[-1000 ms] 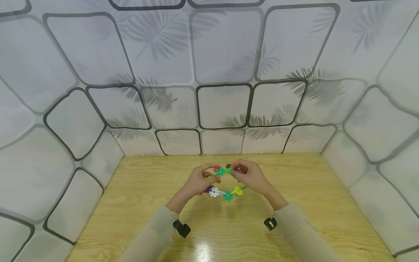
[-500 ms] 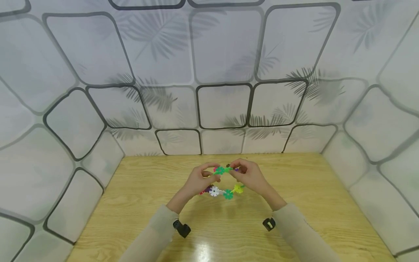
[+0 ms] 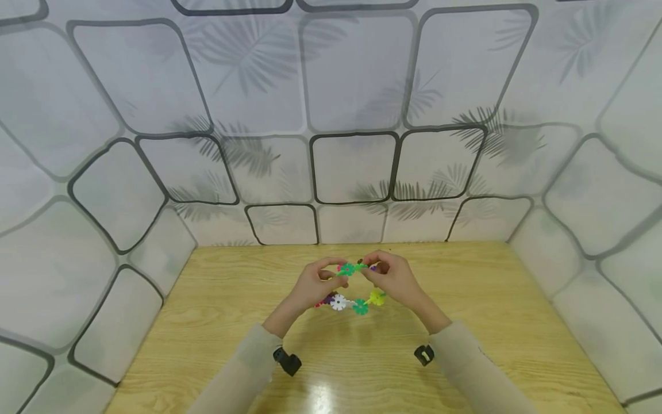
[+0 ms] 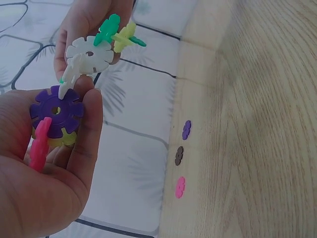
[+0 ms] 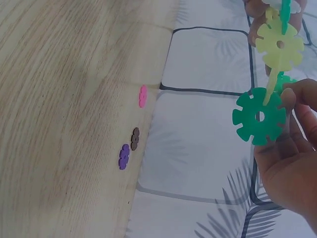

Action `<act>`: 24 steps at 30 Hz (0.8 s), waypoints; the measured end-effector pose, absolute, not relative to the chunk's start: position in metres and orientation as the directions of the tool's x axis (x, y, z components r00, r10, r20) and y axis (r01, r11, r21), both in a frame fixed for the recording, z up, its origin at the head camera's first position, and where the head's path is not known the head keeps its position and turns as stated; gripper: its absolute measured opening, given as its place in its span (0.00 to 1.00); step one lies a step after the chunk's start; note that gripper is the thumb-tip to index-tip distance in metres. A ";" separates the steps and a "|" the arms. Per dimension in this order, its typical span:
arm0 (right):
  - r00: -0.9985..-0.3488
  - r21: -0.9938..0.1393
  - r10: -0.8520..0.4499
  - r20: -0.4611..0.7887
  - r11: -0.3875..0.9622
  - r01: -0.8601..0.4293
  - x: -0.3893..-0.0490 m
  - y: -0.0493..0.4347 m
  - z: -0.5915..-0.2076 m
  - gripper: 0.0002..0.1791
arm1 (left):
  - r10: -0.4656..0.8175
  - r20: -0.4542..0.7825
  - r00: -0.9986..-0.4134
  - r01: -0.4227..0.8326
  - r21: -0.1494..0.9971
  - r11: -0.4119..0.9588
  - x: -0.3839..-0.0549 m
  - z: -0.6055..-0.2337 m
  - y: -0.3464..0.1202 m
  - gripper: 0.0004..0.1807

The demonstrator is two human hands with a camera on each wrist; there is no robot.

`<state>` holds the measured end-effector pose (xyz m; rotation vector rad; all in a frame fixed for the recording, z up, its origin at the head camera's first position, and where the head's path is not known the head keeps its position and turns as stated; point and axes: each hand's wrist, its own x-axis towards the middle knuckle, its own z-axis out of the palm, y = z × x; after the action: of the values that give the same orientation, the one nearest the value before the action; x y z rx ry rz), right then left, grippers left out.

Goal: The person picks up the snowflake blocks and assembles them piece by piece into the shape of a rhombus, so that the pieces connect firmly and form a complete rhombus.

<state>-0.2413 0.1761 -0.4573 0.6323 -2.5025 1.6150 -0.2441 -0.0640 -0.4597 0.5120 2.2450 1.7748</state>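
Observation:
A loop-shaped chain of slotted, flower-like plastic discs hangs between both hands above the table. In the head view its far side has a green disc (image 3: 347,269) between the fingertips, and its near side shows a white disc (image 3: 338,302) and a yellow disc (image 3: 377,298). My left hand (image 3: 314,284) pinches the chain at the green pieces; a purple disc (image 4: 44,108) and a pink disc (image 4: 38,151) hang before its palm. My right hand (image 3: 392,273) pinches a light green disc facing the left fingertips. A green disc (image 5: 246,119) covers part of that grip in the right wrist view.
Loose on the wooden table (image 3: 217,345), beyond the hands, lie a purple disc (image 4: 186,130), a brown disc (image 4: 179,155) and a pink disc (image 4: 180,187). Patterned white panels (image 3: 354,167) rise behind the table and along both sides.
My right hand has shifted slightly left, and the green disc between the hands has risen a touch. The left hand keeps its place.

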 end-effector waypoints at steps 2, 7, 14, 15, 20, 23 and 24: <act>-0.908 -0.849 -0.293 0.299 0.354 -0.393 -0.241 0.176 -0.457 0.06 | 0.408 0.034 -0.913 0.127 0.970 0.205 -0.244 -0.459 -0.064 0.23; -0.905 -0.848 -0.309 0.293 0.353 -0.395 -0.241 0.177 -0.455 0.05 | 0.410 0.030 -0.912 0.125 0.970 0.207 -0.244 -0.460 -0.064 0.23; -0.892 -0.831 -0.342 0.296 0.368 -0.417 -0.242 0.178 -0.454 0.06 | 0.427 0.024 -0.904 0.122 0.971 0.204 -0.244 -0.461 -0.064 0.24; -0.891 -0.828 -0.346 0.295 0.373 -0.419 -0.243 0.178 -0.455 0.06 | 0.429 0.022 -0.903 0.120 0.971 0.205 -0.244 -0.461 -0.064 0.23; -0.892 -0.826 -0.346 0.290 0.380 -0.416 -0.243 0.177 -0.457 0.06 | 0.431 0.025 -0.902 0.123 0.972 0.201 -0.244 -0.462 -0.064 0.22; -0.896 -0.841 -0.337 0.289 0.358 -0.406 -0.243 0.175 -0.457 0.05 | 0.426 0.026 -0.904 0.121 0.973 0.198 -0.242 -0.460 -0.065 0.22; -0.898 -0.847 -0.334 0.286 0.349 -0.400 -0.243 0.174 -0.457 0.05 | 0.426 0.026 -0.904 0.121 0.973 0.197 -0.242 -0.459 -0.065 0.21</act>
<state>-0.2429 0.1738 -0.4572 0.6886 -2.5281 1.6167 -0.2420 -0.0647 -0.4595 0.5220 2.2237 1.7698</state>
